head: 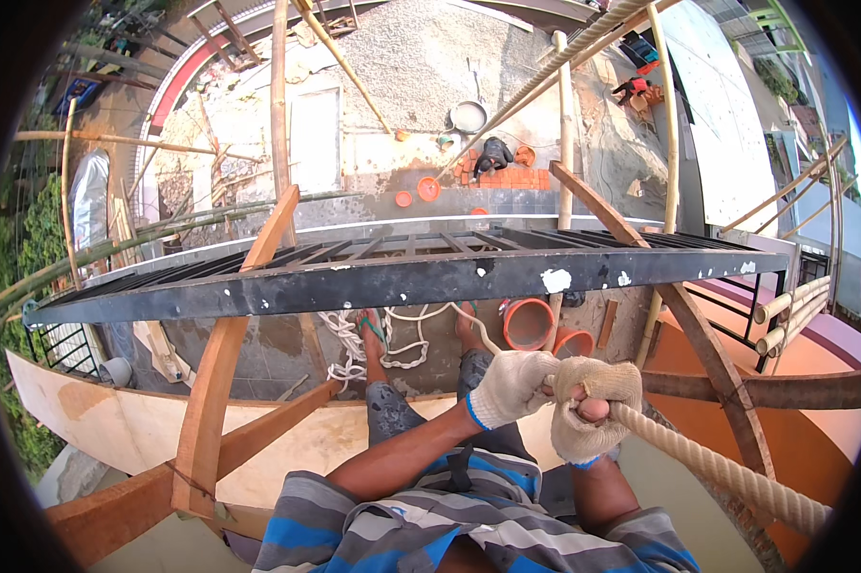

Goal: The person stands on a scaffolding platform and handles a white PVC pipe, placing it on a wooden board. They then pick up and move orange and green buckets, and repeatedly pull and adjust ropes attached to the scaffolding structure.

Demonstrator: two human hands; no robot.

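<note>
Both of my hands wear knitted work gloves and are together in front of my waist, at the lower middle right. My left hand (518,387) is closed around a twisted white rope (479,328), whose thin-looking length runs down from it towards the floor. Against it, my right hand (593,412) grips the same kind of rope (724,462), which leads off thick and near to the lower right. Two fingertips stick out through the right glove. Loose coils of rope (344,340) lie on the floor by my sandalled feet. Another rope (523,107) slants down beyond the railing to an orange bucket (428,189).
A black metal railing (401,283) crosses before me, with wooden beams (212,408) and bamboo poles (565,129) around it. Two orange buckets (528,324) stand near my feet. Far below, a person (493,156) crouches by red bricks (515,178); another person (632,89) is further right.
</note>
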